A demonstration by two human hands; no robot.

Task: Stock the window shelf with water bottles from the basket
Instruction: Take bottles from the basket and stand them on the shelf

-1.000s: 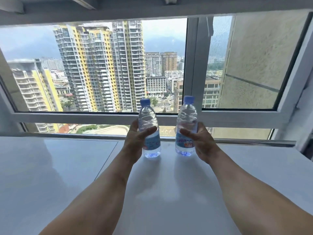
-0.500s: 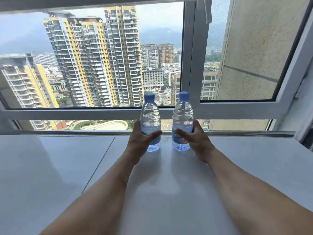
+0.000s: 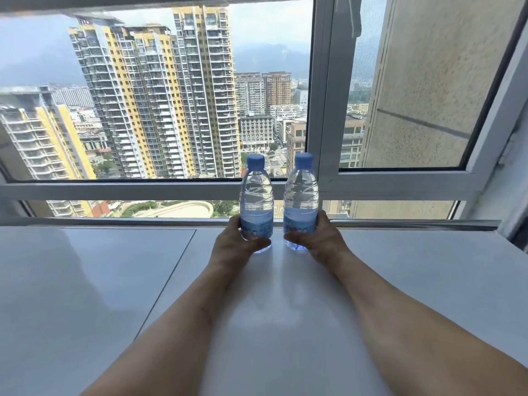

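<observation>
Two clear water bottles with blue caps stand upright side by side on the white window shelf [image 3: 114,281], close to the window's metal rail. My left hand [image 3: 234,244] grips the left bottle [image 3: 255,201] low, around its blue label. My right hand [image 3: 320,241] grips the right bottle [image 3: 300,198] the same way. The two bottles are a small gap apart. Both bases sit on or just above the shelf; I cannot tell which. The basket is out of view.
The window frame [image 3: 325,110] and its metal rail [image 3: 114,222] run right behind the bottles. A seam [image 3: 168,275] divides the shelf into two panels. The wall corner [image 3: 514,195] bounds the shelf on the right.
Both hands have carried the bottles farther forward toward the window and lower onto the shelf. The bottles have come closer together.
</observation>
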